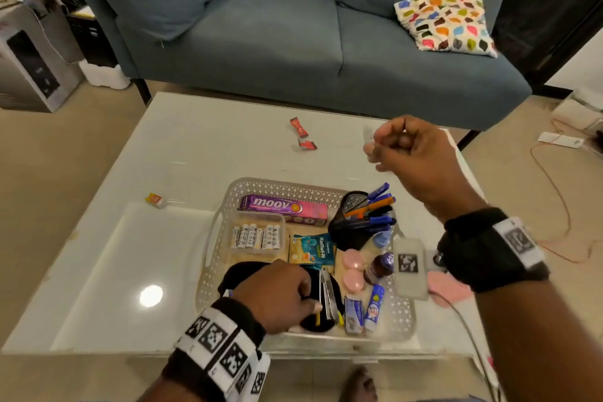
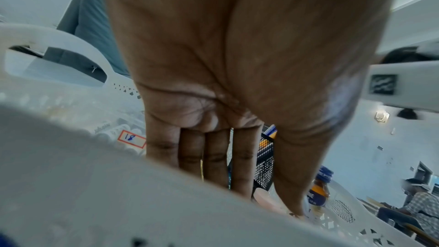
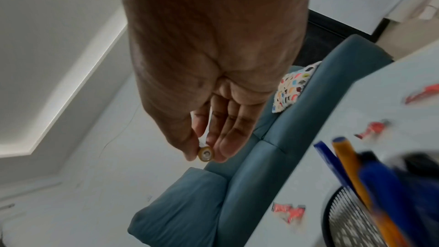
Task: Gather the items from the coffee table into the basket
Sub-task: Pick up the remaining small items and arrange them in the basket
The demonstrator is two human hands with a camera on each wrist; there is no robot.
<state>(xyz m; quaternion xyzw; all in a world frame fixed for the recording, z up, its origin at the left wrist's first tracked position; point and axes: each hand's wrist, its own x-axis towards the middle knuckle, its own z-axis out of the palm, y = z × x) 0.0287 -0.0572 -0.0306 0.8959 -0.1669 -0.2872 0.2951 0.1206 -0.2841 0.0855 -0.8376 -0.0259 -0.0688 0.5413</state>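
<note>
A white perforated basket point(image 1: 261, 184) stands on the glossy white coffee table point(image 1: 182, 147), holding a moov box point(image 1: 284, 208), a clear box of batteries point(image 1: 256, 235), a black mesh pen holder point(image 1: 359, 222), a teal packet, a small bottle and tubes. My left hand point(image 1: 310, 300) reaches into the basket's near left part, fingers straight point(image 2: 213, 157), beside a metal tool point(image 1: 328, 294) and over a black item. My right hand point(image 1: 375, 147) hovers above the table's right side, pinching a small battery point(image 3: 205, 154) between thumb and fingertips. Two red wrappers point(image 1: 298, 126) point(image 1: 306, 144) and an orange-white piece point(image 1: 156, 200) lie on the table.
A blue sofa point(image 1: 277, 26) with a patterned cushion point(image 1: 447, 18) stands right behind the table. A cardboard box point(image 1: 29, 68) sits on the floor at far left. An orange cable point(image 1: 554, 189) runs over the floor at right. A foot shows under the near table edge.
</note>
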